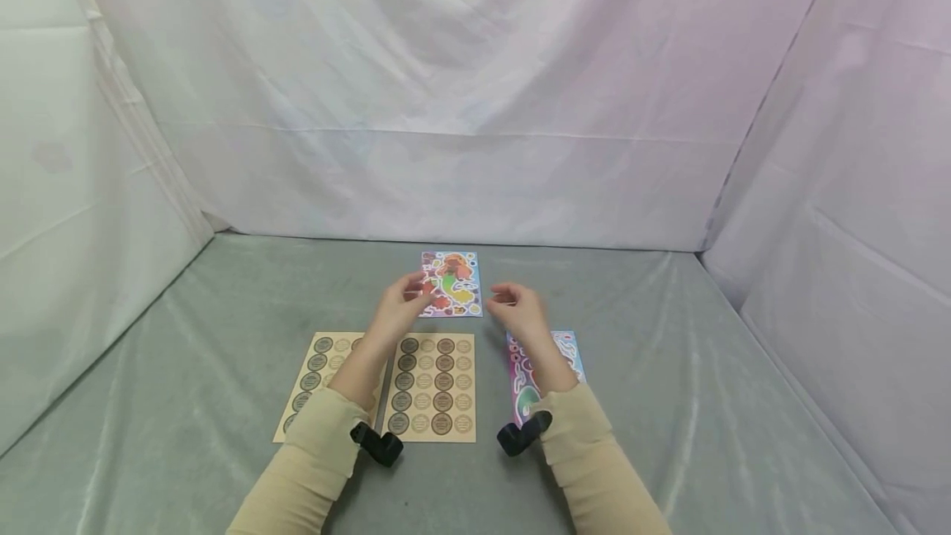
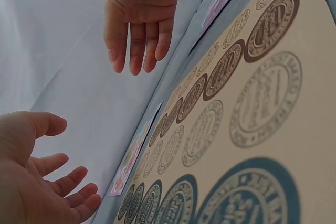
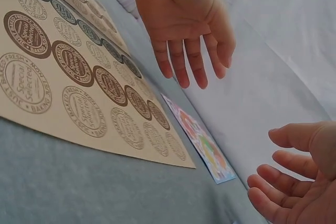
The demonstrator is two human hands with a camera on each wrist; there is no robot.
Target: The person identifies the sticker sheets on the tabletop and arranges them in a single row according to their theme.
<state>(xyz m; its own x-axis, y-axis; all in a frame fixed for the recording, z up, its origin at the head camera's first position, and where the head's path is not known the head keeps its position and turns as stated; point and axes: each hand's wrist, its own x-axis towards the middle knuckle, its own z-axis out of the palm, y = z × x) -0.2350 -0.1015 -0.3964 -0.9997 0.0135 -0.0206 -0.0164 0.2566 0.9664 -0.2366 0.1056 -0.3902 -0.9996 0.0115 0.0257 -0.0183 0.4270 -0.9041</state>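
My left hand (image 1: 399, 308) hovers at the left edge of a colourful sticker sheet (image 1: 455, 283) lying toward the back, its fingers loosely bent around nothing. To the right of that sheet hangs my right hand (image 1: 520, 314), also holding nothing. Both wrist views show the palms facing each other with relaxed, spread fingers. Beneath the left forearm lie two tan sheets of round seal stickers, a left one (image 1: 309, 381) and a right one (image 1: 436, 386), side by side. The right forearm partly covers a purple and blue sticker sheet (image 1: 522, 378).
A grey cloth (image 1: 669, 403) covers the table. White curtains (image 1: 446, 180) hang behind it and along both sides. Black wrist straps with small camera mounts sit on both sleeves, low above the sheets.
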